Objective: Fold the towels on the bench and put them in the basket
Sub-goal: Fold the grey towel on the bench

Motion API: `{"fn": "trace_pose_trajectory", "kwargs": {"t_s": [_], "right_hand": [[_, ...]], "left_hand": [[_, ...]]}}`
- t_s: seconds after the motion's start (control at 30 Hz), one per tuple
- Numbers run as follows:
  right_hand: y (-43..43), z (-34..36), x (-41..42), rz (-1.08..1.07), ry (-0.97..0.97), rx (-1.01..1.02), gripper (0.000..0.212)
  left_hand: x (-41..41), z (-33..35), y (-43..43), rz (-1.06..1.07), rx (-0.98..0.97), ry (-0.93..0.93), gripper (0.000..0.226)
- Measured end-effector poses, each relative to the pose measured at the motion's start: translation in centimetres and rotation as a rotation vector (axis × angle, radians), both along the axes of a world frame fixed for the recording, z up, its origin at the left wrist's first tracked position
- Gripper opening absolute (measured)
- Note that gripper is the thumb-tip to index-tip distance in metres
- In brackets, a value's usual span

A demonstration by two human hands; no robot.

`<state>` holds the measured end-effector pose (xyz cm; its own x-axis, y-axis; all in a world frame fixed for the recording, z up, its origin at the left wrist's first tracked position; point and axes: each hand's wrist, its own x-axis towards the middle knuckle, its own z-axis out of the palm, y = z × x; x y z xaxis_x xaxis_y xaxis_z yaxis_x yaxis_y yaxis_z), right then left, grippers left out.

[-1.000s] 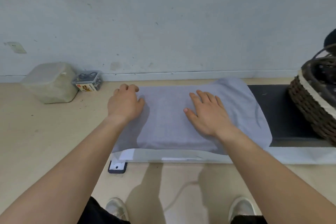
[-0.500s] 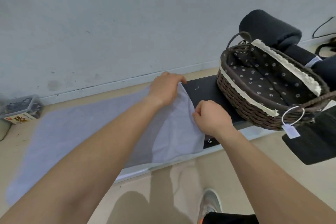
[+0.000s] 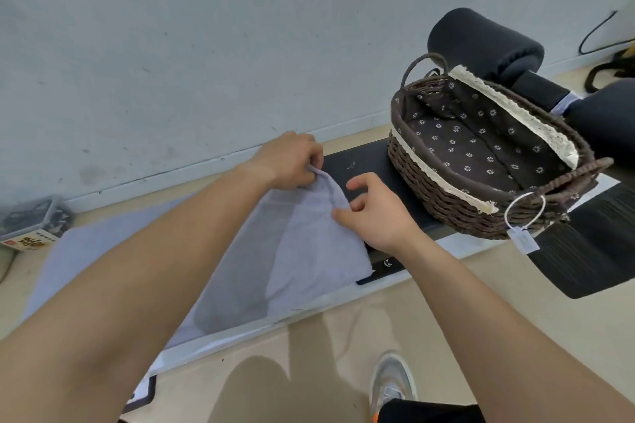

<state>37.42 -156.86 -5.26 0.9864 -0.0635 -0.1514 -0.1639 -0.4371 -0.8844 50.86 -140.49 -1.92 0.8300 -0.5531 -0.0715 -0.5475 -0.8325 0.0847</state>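
Left hand (image 3: 292,161) pinches towel (image 3: 309,251); basket (image 3: 429,189) tag (image 3: 522,240) unreadable.

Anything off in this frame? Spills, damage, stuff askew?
Nothing spilled or damaged. One oddity: a white tag on a ring hangs from the near handle of the basket. The towel has its far corner raised, but only because the left hand pinches it.

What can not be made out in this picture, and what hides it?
Head view only.
towel: middle hidden behind the left forearm.
right hand: its grip on the towel is unclear, fingers cover the contact.
basket tag: text too small.
box on the floor: cut by left edge.
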Motion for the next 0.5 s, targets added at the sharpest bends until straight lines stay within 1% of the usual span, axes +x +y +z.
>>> {"fn": "trace_pose_trajectory", "kwargs": {"t_s": [0.03,0.07,0.17,0.2,0.27,0.33,0.37,0.43,0.47,0.5], "right_hand": [[0.1,0.1,-0.2,0.027,0.01,-0.006,0.046],[0.2,0.1,-0.4,0.055,0.015,-0.035,0.046],[0.7,0.4,-0.8,0.132,-0.008,-0.228,0.021],[0.9,0.4,-0.9,0.16,-0.028,-0.307,0.016],[1.6,0.4,-1.1,0.235,-0.07,-0.467,0.015],[2.5,0.1,-1.4,0.311,-0.103,-0.569,0.008],[3.0,-0.1,-1.6,0.336,-0.11,-0.579,0.009],[3.4,-0.6,-1.7,0.319,-0.126,-0.561,0.03],[3.5,-0.7,-1.6,0.301,-0.135,-0.557,0.035],[3.5,-0.8,-1.5,0.292,-0.151,-0.562,0.032]], "left_hand": [[-0.1,0.3,0.2,0.019,-0.02,-0.008,0.013],[-0.3,0.6,0.4,0.029,-0.018,-0.009,0.011],[-0.7,1.0,0.7,-0.027,0.049,-0.037,0.014],[-1.0,1.0,0.7,-0.05,0.107,-0.059,0.016],[-1.7,0.9,0.6,-0.086,0.218,-0.101,0.015],[-2.4,0.9,0.9,-0.091,0.247,-0.022,0.013],[-2.7,0.8,1.2,-0.061,0.22,0.071,0.013],[-2.9,1.0,2.0,0.036,0.103,0.243,0.014],[-2.9,1.0,2.4,0.086,0.042,0.274,0.019],[-2.9,0.9,2.8,0.126,-0.005,0.27,0.026]]}}
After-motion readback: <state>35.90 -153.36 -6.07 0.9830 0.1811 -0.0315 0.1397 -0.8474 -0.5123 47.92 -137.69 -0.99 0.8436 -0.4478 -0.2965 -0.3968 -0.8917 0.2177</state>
